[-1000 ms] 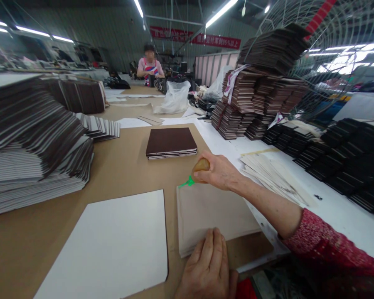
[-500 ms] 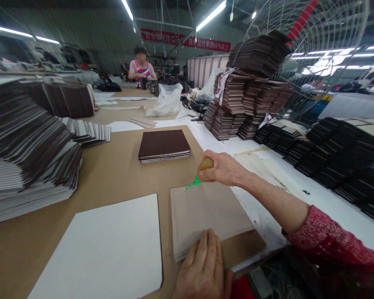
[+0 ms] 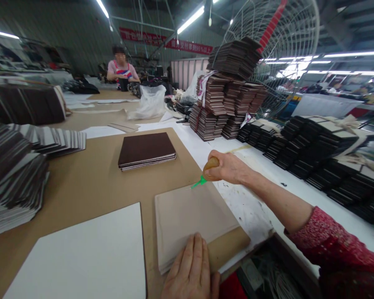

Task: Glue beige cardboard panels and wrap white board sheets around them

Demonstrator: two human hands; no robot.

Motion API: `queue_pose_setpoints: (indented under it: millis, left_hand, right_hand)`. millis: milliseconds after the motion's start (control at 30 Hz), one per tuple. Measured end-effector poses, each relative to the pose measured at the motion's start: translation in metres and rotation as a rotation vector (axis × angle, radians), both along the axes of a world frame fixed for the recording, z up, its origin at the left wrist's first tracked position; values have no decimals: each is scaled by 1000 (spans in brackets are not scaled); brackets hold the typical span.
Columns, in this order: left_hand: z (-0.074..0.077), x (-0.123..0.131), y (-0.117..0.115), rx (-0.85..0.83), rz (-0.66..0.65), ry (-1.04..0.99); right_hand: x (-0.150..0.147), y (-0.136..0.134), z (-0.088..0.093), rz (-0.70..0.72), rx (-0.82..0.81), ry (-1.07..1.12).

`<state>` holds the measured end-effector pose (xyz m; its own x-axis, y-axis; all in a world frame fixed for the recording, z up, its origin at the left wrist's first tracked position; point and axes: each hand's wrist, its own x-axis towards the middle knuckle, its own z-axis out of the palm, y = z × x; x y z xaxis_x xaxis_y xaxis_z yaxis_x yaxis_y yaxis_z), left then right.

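A leaning stack of dark-and-pale panels (image 3: 11,182) fills the left of my head view, on a brown sheet (image 3: 90,178) spread over the desk (image 3: 294,193). A large white board (image 3: 90,257) lies flat near it; in the background, a co-worker (image 3: 120,72) wears a bright apron. Dark brown panels (image 3: 146,147) form a small, neat pile farther in than the beige sheets (image 3: 190,216), which lie layered on the brown sheet. My left grip (image 3: 188,270) rests palm down at their near edge, unfolded, fingers straight and together. At their far edge a green nozzle (image 3: 202,181) points down and left; I cannot tell whether its tip touches. My right grip (image 3: 230,168) wraps tightly around the tilted amber bottle (image 3: 210,168) behind it. Farther right, bundled brown panels (image 3: 215,99) tower beside a wire fan guard (image 3: 286,37), and low black stacks (image 3: 318,143) line the desk beyond a red sleeve (image 3: 330,236).
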<state>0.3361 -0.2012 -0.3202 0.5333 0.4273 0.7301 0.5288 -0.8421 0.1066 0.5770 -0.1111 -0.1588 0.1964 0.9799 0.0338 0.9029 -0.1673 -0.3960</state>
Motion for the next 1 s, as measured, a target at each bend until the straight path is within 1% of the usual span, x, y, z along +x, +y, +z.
queue_pose_setpoints:
  millis: [100,333,533,667,867,1000]
  left_hand:
    - [-1,1,0,-11,-2,-3]
    - [-1,0,4,30,-14,-10]
    - [1,2,4,51,-7,-15]
    - [0,3,3,45,8,-22]
    - [-1,3,2,34,7,-15]
    - [-1,2,2,31,1,-23]
  right_hand:
    - [13,-6,-2,-40,7,-17]
    - [38,-21,0,-127,13,-45]
    - [51,-26,2,-135,30,2]
    - [52,-25,1,-140,47,17]
    - [39,-19,-1,-131,28,60]
    - [37,-16,2,-137,42,31]
